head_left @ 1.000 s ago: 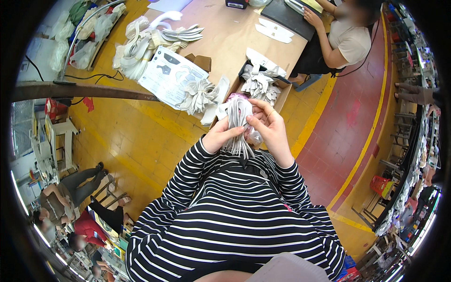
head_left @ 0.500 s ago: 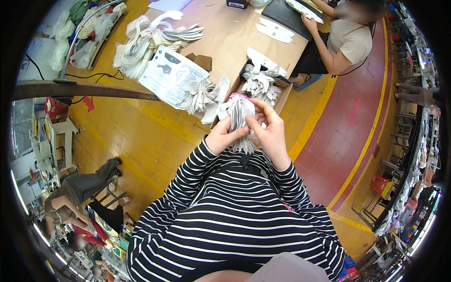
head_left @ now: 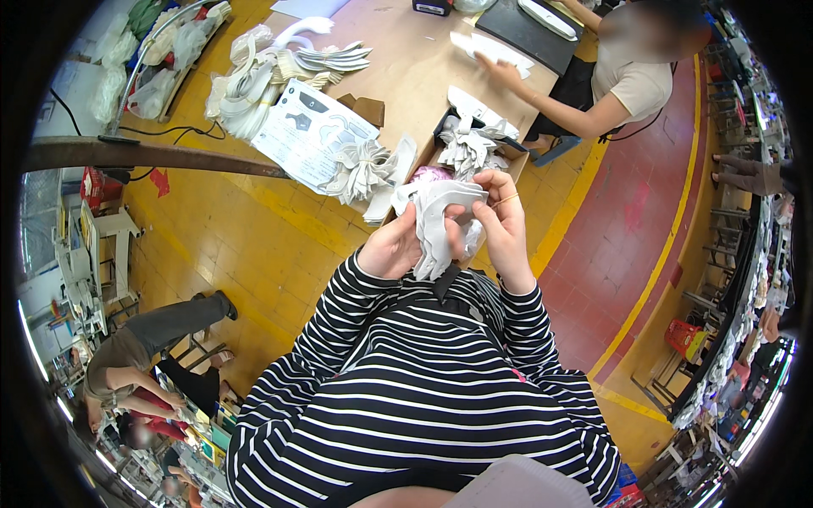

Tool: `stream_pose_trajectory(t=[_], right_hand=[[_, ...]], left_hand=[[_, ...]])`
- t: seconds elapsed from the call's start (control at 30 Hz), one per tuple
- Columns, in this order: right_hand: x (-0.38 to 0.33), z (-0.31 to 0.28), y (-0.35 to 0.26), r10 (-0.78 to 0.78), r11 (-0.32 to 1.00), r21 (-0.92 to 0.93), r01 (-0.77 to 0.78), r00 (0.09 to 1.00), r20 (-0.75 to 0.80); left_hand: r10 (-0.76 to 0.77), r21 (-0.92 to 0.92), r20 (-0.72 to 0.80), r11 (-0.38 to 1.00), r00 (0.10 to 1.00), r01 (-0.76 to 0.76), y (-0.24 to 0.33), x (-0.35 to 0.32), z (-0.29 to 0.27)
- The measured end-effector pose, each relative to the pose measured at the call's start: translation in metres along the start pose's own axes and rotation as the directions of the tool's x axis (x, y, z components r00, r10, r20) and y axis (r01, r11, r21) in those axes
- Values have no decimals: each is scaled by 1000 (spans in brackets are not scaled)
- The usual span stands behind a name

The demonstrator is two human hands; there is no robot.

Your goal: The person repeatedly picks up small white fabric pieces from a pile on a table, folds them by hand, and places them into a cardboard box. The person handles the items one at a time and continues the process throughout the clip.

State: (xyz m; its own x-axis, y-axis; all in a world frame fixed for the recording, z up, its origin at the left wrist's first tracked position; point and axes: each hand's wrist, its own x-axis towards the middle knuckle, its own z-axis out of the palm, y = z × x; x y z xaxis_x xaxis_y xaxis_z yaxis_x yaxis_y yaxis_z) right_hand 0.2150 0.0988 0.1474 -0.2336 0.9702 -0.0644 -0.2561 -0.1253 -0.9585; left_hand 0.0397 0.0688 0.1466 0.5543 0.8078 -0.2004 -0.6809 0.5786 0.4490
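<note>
While the person in a black-and-white striped top stands at the corner of a wooden table [head_left: 406, 76], both hands are raised in front of the chest around a bundle of white cut pieces [head_left: 436, 224]. The left hand [head_left: 391, 247] is closed on the bundle's lower left side; the right hand [head_left: 501, 222] curls over its top right edge, fingers pinching the outer pieces. This looks like sorting or counting the stack, and going on would call for peeling one thin piece free without loosening the rest. On the table lie a large white sheet printed with grey outline shapes [head_left: 315, 134], a small brown cardboard box [head_left: 364, 108], and an open dark box [head_left: 471, 146] full of white pieces
</note>
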Motion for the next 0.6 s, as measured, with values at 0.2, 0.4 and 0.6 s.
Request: stream_pose_trajectory(t=[0.2, 0.4, 0.6], right_hand=[[-6, 7, 1, -133, 976, -187, 115, 987, -86], [-17, 21, 1, -98, 991, -95, 91, 992, -76], [-15, 26, -8, 0, 997, -74, -9, 992, -122]], left_hand=[[159, 403, 17, 903, 987, -152, -7, 0, -9], [262, 808, -16, 572, 965, -142, -15, -1, -20], [231, 850, -110, 527, 967, -29, -15, -5, -15]])
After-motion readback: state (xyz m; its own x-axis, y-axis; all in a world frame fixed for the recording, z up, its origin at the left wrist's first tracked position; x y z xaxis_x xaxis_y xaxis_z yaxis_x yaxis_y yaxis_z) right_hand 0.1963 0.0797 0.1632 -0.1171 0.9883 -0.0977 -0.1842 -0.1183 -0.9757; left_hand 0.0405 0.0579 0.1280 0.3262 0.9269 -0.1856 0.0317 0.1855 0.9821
